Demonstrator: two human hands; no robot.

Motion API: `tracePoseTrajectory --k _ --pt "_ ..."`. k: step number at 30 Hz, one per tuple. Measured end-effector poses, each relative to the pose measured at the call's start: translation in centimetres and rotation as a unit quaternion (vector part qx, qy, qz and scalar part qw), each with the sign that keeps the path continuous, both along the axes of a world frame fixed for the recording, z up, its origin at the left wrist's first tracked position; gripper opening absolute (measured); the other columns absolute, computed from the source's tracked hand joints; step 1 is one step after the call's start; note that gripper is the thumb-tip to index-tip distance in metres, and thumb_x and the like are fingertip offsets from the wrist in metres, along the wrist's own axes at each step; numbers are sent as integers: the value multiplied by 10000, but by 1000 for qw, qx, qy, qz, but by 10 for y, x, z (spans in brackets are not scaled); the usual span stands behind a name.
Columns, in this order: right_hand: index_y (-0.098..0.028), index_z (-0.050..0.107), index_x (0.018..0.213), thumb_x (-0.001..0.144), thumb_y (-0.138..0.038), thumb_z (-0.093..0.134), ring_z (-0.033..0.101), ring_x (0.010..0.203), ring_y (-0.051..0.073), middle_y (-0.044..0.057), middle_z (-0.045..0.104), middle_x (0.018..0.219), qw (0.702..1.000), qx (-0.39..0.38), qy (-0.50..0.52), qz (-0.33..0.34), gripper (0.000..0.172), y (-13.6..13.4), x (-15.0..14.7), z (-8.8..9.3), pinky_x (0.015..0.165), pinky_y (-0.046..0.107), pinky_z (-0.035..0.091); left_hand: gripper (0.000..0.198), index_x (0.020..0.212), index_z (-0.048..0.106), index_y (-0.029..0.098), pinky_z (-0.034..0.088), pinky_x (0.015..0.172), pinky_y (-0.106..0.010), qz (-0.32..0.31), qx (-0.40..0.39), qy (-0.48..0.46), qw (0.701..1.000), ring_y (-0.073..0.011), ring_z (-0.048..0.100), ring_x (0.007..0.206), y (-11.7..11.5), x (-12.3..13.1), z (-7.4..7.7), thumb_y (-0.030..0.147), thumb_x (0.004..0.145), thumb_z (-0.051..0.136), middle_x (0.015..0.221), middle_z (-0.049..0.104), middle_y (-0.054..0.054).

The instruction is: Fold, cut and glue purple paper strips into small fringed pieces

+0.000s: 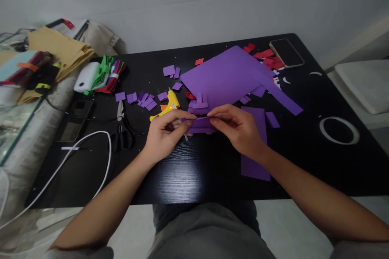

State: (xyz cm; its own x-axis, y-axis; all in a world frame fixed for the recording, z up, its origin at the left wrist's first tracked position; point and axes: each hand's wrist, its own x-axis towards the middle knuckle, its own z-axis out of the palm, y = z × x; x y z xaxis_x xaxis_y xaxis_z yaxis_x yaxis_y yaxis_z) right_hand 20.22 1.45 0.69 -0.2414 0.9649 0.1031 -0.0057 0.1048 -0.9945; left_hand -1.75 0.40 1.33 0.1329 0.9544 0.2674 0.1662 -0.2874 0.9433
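Between my two hands is a folded strip of purple paper, held level above the black table. My left hand pinches its left end between thumb and fingers. At the right end, my right hand grips it the same way. Just beyond the strip lies a small stack of folded purple pieces. A yellow glue gun rests behind my left hand. The large purple sheet spreads out farther back. Partly under my right forearm is another purple sheet.
Scissors and a white cable lie to the left, near several small purple pieces. A phone and red scraps sit at the back right. A white tape ring is on the right.
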Motion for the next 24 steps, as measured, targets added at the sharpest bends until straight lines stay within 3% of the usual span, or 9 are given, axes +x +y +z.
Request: tracePoseTrajectory --k 3,8,13,17,19,21,24 --pt "-254 794 951 938 -299 763 764 758 171 -8 777 850 998 -25 52 24 56 2 2 0 741 334 682 123 963 828 214 604 607 -250 -25 -22 -23 999 -144 742 616 0 -2 1 171 921 720 745 769 -6" --pt "-246 816 975 949 -361 757 750 798 173 6 748 851 993 -58 99 40 132 2 1 -2 730 330 706 164 969 819 200 604 623 -243 -41 -6 -16 999 -135 754 633 0 -4 1 143 948 667 851 803 -23" --pt "-241 770 917 841 -365 882 766 757 176 1 770 829 997 -49 61 2 184 1 -2 -2 705 310 709 272 1025 808 192 563 691 -260 -52 85 74 992 -129 714 708 0 -10 -1 90 948 567 954 807 -36" --pt "-261 743 1036 847 -327 876 787 727 179 -3 806 867 998 -40 39 -17 240 -1 -3 -3 736 332 707 269 1169 753 188 542 700 -291 -74 90 93 989 -169 697 784 0 -16 -3 217 932 629 1034 784 -58" --pt "-248 756 1036 864 -315 860 804 762 185 11 825 899 1000 -22 16 -14 212 -2 -4 -4 774 332 700 298 1220 717 183 577 782 -313 -67 83 95 990 -202 736 900 0 -15 -4 285 944 668 1090 779 -77" --pt "-237 774 1015 882 -305 843 816 816 193 17 834 908 1000 -1 -12 -7 164 -4 -4 -5 823 333 690 286 1205 720 180 596 883 -328 -49 86 116 988 -217 760 992 0 -11 -5 309 949 720 1124 794 -87" --pt "-238 788 1011 896 -299 828 822 870 199 18 841 929 999 20 -33 0 136 -5 -4 -6 865 335 681 184 1101 770 181 600 890 -285 -20 108 164 980 -182 782 943 0 -5 -5 283 948 767 1044 831 -63"
